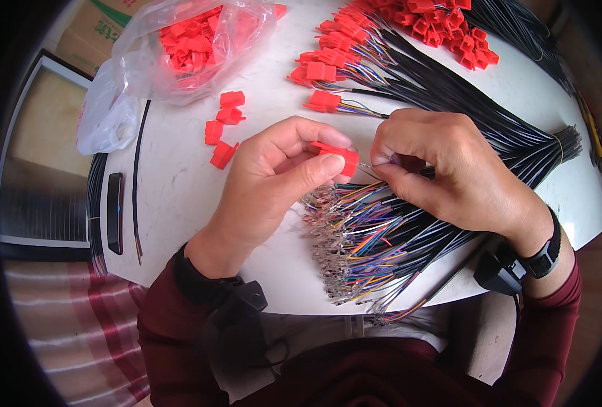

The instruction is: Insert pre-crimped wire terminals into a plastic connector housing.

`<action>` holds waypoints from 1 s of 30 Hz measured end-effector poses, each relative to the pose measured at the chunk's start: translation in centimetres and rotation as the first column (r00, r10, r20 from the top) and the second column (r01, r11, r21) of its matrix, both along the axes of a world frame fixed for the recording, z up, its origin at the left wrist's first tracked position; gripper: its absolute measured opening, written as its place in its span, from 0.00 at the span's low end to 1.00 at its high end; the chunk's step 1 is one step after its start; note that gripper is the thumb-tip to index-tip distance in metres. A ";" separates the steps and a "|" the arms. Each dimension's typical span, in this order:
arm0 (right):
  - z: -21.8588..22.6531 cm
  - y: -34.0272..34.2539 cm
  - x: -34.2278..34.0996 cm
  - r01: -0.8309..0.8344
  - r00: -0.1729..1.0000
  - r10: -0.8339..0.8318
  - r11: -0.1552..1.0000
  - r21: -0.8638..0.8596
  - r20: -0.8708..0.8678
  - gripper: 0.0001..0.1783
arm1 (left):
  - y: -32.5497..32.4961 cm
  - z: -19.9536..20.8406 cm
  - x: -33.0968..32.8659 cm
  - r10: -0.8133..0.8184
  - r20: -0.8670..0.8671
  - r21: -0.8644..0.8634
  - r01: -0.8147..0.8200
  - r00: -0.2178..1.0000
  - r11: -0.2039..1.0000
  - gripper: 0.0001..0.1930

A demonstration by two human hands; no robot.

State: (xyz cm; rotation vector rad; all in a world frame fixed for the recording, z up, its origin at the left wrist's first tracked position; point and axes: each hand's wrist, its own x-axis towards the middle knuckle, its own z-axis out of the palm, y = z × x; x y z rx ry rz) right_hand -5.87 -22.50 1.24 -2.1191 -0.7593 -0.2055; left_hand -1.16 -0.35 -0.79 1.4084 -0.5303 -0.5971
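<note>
Over a white table (185,203), the left hand (264,173) pinches a red connector (348,163) between thumb and fingers — just right of it, the right hand (447,169), fingertips pressed together, grips thin wires (365,166) — while a cable bundle (382,234) lies nearer.

A white marbled tabletop (179,163) carries a clear plastic bag (135,61) of red connector housings (185,44) — four loose housings (213,131) lie beside it. Rightward spread black cables with red-capped ends (443,88) and, nearer the front edge, cables with crimped metal terminals (355,264) — a slim black device (115,214) lies left.
</note>
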 end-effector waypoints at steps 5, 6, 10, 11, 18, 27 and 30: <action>-0.1 0.1 0.0 0.019 0.999 -0.017 0.999 0.034 -0.050 0.05 | 0.1 0.1 -0.1 -0.003 0.064 0.009 0.002 0.998 1.000 0.11; -0.1 0.1 -0.1 0.037 0.994 -0.030 0.997 0.065 -0.109 0.05 | 0.0 0.1 -0.1 -0.001 0.065 0.008 0.001 0.998 1.000 0.11; -0.6 0.4 0.0 0.025 0.991 -0.011 0.994 0.105 -0.136 0.05 | 0.1 -0.2 -0.1 -0.022 0.063 -0.012 0.023 0.998 1.000 0.11; -0.8 0.5 0.1 0.035 0.995 -0.024 0.992 0.120 -0.097 0.05 | 0.1 -0.3 0.0 -0.013 0.070 -0.026 0.015 0.997 1.000 0.11; -0.9 0.4 0.1 0.109 0.970 -0.063 0.976 0.189 -0.237 0.04 | 0.1 -0.4 0.1 0.017 0.086 -0.063 -0.012 0.996 0.998 0.10; -0.8 0.3 0.1 0.063 0.985 -0.040 0.990 0.128 -0.169 0.05 | 0.0 -0.2 -0.3 0.000 0.091 -0.014 0.001 0.996 1.000 0.09; -0.5 0.5 -0.1 0.117 0.956 -0.071 0.982 0.147 -0.285 0.04 | 0.1 -0.3 -0.1 0.001 0.095 -0.032 0.002 0.995 0.999 0.09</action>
